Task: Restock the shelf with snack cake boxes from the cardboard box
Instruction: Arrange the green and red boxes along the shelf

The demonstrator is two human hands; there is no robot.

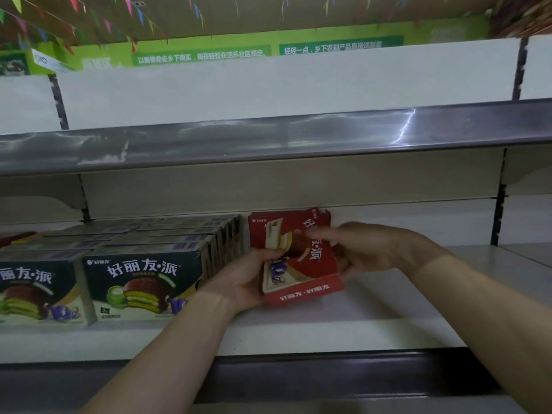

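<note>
Gripping a red snack cake box (chocolate pie pictured), both hands.

red snack cake boxes: 2 | hands: 2 | green box rows: 2

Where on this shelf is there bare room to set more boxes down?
Bare shelf runs right of the red box, held in the left hand and right hand, out to the right upright. A bare strip runs along the front edge. Left is crowded: dark green boxes stand packed in rows to the back panel.
</note>
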